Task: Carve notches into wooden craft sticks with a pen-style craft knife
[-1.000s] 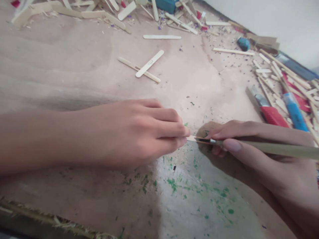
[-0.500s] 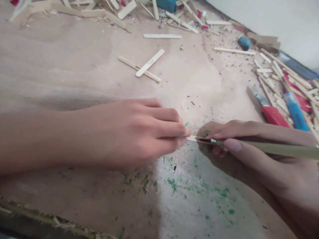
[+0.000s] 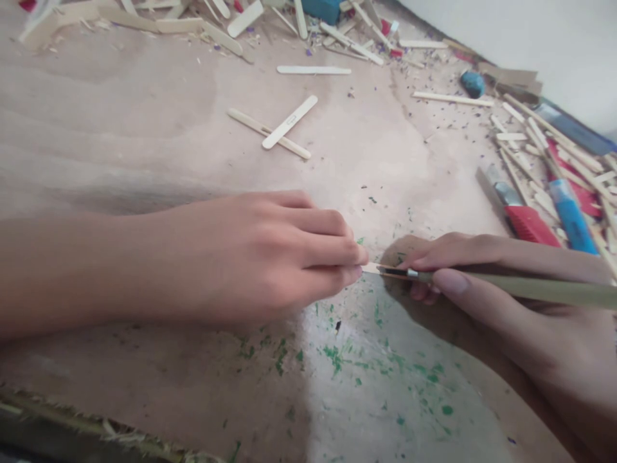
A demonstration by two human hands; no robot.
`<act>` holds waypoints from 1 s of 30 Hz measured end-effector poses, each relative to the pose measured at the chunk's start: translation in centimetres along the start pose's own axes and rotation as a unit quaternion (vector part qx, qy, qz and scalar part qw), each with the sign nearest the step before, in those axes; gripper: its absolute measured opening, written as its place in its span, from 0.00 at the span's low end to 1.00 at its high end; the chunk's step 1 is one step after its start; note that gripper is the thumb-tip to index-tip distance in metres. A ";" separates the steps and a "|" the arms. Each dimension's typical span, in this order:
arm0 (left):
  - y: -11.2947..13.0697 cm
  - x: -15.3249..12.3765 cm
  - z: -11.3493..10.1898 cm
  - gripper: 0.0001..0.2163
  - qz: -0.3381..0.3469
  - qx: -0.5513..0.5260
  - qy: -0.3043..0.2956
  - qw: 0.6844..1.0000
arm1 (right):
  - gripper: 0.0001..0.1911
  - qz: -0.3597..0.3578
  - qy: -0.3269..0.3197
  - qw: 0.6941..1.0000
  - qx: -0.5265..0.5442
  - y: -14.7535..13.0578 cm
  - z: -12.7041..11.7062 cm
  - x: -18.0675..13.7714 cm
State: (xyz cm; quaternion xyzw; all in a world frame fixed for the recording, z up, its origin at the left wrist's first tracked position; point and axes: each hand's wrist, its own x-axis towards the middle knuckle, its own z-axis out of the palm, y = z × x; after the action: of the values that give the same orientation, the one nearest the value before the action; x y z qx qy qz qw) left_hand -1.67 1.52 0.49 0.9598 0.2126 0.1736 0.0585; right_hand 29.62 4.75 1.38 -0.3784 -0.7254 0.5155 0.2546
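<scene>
My left hand lies low over the brown board, its fingers pinched shut on the end of a thin wooden stick. My right hand comes in from the right and grips a thin olive-handled brush like a pen. The brush's dark tip and metal ferrule rest on the stick just right of my left fingertips. Most of the stick is hidden under both hands.
Green paint flecks dot the board near me. Two crossed flat sticks and a single one lie farther off. A red cutter, a blue cutter and several loose sticks crowd the right side; more sticks litter the far edge.
</scene>
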 end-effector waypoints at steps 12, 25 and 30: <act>0.0 -0.1 0.2 0.19 -0.006 -0.013 -0.008 1.000 | 0.09 -0.010 0.002 1.000 -0.006 0.0 0.1 0.1; -0.1 0.0 -0.3 0.20 -0.008 -0.023 -0.025 0.999 | 0.11 -0.005 0.004 1.000 -0.008 0.0 0.1 0.1; 0.0 0.1 -0.2 0.19 0.000 -0.015 -0.009 1.000 | 0.10 -0.006 0.002 1.000 -0.004 0.1 0.1 0.0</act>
State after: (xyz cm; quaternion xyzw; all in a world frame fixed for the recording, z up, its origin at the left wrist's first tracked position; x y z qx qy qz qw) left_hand -1.69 1.56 0.67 0.9603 0.2095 0.1682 0.0745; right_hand 29.55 4.75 1.29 -0.3761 -0.7293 0.5103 0.2574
